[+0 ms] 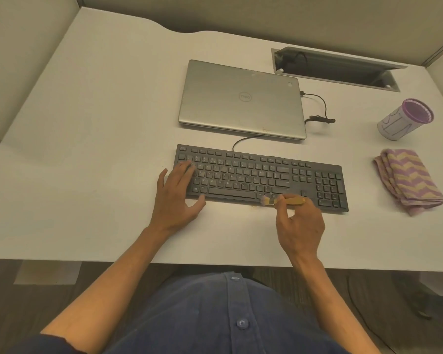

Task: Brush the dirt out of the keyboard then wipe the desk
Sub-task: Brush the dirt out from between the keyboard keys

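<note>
1. Across the middle of the frame, the black keyboard (262, 176) lies on the white desk (100, 149).
2. Left hand (179, 198) rests flat, fingers straight, on the keyboard's left end.
3. Right hand (301, 226) pinches a small brush (283, 200) at the keyboard's lower edge.
4. Folded cloth (408, 180) lies at right, well apart.

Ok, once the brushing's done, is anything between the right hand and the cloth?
Nothing visible. The right hand holds the brush at the keyboard's near edge; the folded cloth lies to its right on bare desk. The cup stands behind the cloth, off the path.
</note>
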### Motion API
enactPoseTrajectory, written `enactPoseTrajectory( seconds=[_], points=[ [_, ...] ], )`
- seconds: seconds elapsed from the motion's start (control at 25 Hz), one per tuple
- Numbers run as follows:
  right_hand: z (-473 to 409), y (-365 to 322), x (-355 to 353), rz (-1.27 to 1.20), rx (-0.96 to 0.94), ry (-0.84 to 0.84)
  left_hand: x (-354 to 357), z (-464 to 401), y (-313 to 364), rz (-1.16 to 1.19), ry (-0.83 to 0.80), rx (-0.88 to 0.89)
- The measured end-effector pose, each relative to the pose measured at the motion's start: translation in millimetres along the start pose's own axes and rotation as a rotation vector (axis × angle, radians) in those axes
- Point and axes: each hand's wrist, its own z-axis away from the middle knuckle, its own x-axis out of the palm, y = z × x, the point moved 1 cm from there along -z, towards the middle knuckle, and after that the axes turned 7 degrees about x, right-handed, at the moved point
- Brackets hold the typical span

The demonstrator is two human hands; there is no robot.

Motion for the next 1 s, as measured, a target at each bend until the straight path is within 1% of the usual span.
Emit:
enactPoseTrajectory(
  seconds=[0.08, 0.12, 0.16, 0.24, 0.28, 0.36, 0.48, 0.6, 0.64, 0.76, 0.92, 1.0],
  points=[
    [-1, -7, 0, 0.062, -0.077, 0.036, -6, -1, -6, 0.088, 0.045, -0.071],
    [-3, -12, 1, 0.044, -0.095, 0.036, -10, -2, -10, 0.109, 0.059, -0.097],
    [-5, -18, 3, -0.033, -0.078, -0.002, -14, -1, -14, 0.114, 0.06, -0.114],
    [-6, -36, 12, -0.27, -0.009, -0.147, -20, 2, -21, 0.102, 0.034, -0.12],
    [-5, -46, 19, -0.336, -0.011, -0.214, -21, 4, -23, 0.088, 0.013, -0.108],
    [-3, -66, 33, -0.332, -0.087, -0.3, -22, 7, -26, 0.064, -0.024, -0.074],
    [0, -85, 51, -0.27, -0.187, -0.343, -20, 8, -25, 0.049, -0.035, -0.061],
    [4, -85, 61, -0.201, -0.218, -0.393, -20, 8, -24, 0.042, -0.025, -0.064],
    [5, -83, 63, -0.195, -0.214, -0.397, -20, 8, -24, 0.041, -0.024, -0.064],
    [4, -80, 61, -0.267, -0.2, -0.342, -20, 8, -24, 0.045, -0.032, -0.074],
    [2, -87, 61, -0.225, -0.242, -0.379, -22, 7, -23, 0.05, -0.026, -0.07],
    [3, -90, 62, -0.256, -0.26, -0.363, -23, 7, -23, 0.054, -0.033, -0.073]
  ],
)
